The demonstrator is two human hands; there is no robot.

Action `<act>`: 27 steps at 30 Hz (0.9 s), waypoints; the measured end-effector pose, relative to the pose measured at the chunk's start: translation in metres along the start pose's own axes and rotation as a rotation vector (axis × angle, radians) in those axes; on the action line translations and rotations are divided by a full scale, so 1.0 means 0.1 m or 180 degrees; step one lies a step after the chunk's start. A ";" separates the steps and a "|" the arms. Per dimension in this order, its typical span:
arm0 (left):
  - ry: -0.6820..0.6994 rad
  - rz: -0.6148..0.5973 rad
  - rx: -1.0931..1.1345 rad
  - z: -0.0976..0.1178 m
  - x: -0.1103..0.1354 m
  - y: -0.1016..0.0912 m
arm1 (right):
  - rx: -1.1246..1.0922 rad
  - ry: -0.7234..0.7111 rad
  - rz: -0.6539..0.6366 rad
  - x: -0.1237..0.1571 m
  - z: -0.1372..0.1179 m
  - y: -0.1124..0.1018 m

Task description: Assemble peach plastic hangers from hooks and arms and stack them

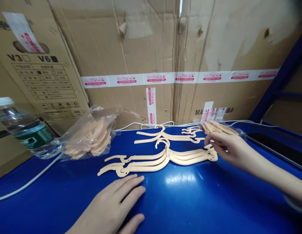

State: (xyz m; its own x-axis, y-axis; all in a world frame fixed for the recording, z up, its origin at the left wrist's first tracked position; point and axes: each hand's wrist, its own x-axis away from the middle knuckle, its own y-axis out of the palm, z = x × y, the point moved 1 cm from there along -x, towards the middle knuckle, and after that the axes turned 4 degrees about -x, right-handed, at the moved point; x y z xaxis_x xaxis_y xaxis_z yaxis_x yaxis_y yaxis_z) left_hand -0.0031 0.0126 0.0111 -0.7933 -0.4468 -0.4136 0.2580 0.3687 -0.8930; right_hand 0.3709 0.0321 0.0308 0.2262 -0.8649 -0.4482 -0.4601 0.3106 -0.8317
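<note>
Cream-coloured folding plastic hangers lie in two groups on the blue table. The nearer stack of hangers [151, 164] has several arms with jointed ends. Behind it is a farther hanger group [176, 136], its hook pointing to the back. My left hand [116, 198] rests on the table just in front of the nearer stack, fingers stretched and spread, holding nothing. At the right, my right hand [222, 146] has its fingers bent in a pinch at the right end tip of a farther hanger; the fingers partly hide the contact.
Clear bags of hanger parts stand at the back left [92, 138] and behind my right hand [220, 127]. A water bottle [31, 133] leans at the left. A dark phone [275, 149] lies at the right. White cable [29, 182] crosses the table; cardboard boxes [131, 42] wall the back.
</note>
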 end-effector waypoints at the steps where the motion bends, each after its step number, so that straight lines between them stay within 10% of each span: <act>1: -0.0008 -0.0044 -0.0033 0.01 -0.03 -0.03 | 0.0002 -0.0017 0.0030 0.00 0.01 0.00; 17: 0.0014 0.0398 0.1288 0.08 -0.26 0.45 | -0.0171 -0.0025 0.0467 -0.06 0.08 0.10; 22: 0.0434 0.0702 0.1326 0.12 -0.30 0.37 | -0.0159 -0.0129 0.0332 -0.22 0.19 0.09; 27: 0.0504 0.0168 0.1218 0.21 -0.35 0.11 | 0.0393 0.0076 -0.0130 -0.52 0.26 0.08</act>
State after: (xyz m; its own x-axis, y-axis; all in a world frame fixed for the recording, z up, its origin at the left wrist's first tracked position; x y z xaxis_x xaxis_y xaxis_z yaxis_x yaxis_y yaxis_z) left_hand 0.0387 0.0154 0.0121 -0.8408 -0.2936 -0.4548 0.4631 0.0448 -0.8852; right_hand 0.3776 0.0900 0.0395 0.2214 -0.8865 -0.4063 -0.3415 0.3198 -0.8838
